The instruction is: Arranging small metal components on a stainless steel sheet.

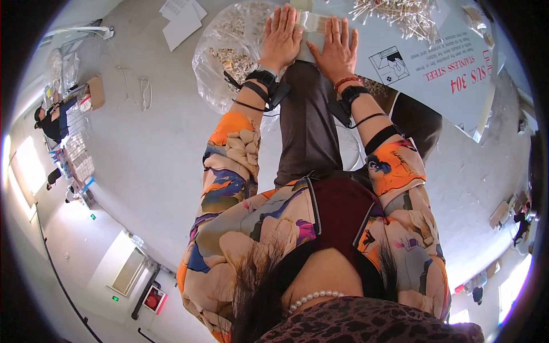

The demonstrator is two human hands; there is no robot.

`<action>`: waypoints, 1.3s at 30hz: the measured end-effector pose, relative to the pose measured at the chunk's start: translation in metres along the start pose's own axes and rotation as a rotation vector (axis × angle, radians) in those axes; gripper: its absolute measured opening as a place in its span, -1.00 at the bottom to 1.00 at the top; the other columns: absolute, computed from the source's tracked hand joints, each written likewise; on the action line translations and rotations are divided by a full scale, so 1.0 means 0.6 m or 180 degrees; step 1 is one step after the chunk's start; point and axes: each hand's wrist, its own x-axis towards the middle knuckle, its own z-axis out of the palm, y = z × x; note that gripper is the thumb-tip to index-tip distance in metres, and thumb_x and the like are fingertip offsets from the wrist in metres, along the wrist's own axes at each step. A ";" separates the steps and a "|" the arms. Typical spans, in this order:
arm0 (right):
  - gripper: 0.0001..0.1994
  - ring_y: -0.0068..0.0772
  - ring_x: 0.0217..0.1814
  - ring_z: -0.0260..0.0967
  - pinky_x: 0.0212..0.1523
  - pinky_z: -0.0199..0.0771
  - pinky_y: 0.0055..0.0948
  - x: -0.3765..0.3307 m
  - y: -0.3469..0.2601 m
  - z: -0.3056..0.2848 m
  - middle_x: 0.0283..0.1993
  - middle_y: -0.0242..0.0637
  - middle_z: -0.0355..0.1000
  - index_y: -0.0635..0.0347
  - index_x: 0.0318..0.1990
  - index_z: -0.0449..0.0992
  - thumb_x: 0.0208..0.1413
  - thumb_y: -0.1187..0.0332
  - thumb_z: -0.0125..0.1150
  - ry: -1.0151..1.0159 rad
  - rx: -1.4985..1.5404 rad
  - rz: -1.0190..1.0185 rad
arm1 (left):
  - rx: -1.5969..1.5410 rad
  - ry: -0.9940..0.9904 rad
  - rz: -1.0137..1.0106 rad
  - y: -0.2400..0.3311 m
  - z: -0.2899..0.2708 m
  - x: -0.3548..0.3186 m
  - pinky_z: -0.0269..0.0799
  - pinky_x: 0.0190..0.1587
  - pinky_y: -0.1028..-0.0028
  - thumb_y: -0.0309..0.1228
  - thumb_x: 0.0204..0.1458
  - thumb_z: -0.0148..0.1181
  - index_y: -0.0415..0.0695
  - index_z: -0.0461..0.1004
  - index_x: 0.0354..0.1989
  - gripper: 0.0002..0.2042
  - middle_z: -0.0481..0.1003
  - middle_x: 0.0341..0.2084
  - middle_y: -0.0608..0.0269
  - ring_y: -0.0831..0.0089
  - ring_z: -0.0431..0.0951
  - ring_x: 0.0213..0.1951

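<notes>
My left hand (282, 35) lies flat, fingers together, on a small clear packet (313, 22) at the near edge of a white table (434, 63). Beside it, my right hand (337, 48) presses flat on the table edge, fingers spread a little, next to the same packet. Both wrists carry black straps, and the right one also has a red bead bracelet. A pile of thin pale sticks (400, 12) lies on the table beyond my right hand.
A big clear plastic bag (226, 51) of small pale pieces stands on the grey floor left of my knee. White sheets (183, 20) lie on the floor farther left. Shelves, a cardboard box (95, 91) and a person (48, 120) are at the far left.
</notes>
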 end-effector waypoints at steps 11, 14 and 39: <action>-0.20 -0.13 0.72 -0.36 0.63 -0.49 0.08 0.016 -0.039 0.012 0.64 -0.27 -0.05 0.14 0.54 0.11 0.32 -0.22 -0.06 0.0115 0.0300 -0.0111 | -0.0405 -0.0062 0.0041 -0.006 0.001 -0.001 -0.28 0.55 0.05 -0.01 0.42 -0.26 -0.08 -0.09 0.58 -0.35 -0.10 0.58 0.06 0.02 -0.19 0.58; -0.26 -0.13 0.72 -0.37 0.63 -0.50 0.08 0.023 -0.052 0.018 0.64 -0.27 -0.07 0.12 0.54 0.11 0.34 -0.12 -0.08 0.0122 0.0244 -0.0131 | -0.0405 -0.0081 0.0065 -0.005 -0.002 -0.001 -0.29 0.55 0.07 0.00 0.41 -0.24 -0.08 -0.08 0.58 -0.34 -0.09 0.57 0.06 0.04 -0.19 0.58; -0.17 -0.27 0.73 -0.36 0.61 -0.58 0.15 0.026 0.004 0.015 0.66 -0.21 -0.12 0.23 0.55 0.03 0.27 -0.13 -0.05 0.0217 0.0586 -0.0161 | 0.0408 -0.0030 0.0196 0.005 -0.017 0.004 -0.13 0.49 -0.11 0.10 0.34 -0.07 -0.08 0.00 0.56 -0.26 -0.01 0.56 0.13 -0.14 -0.06 0.53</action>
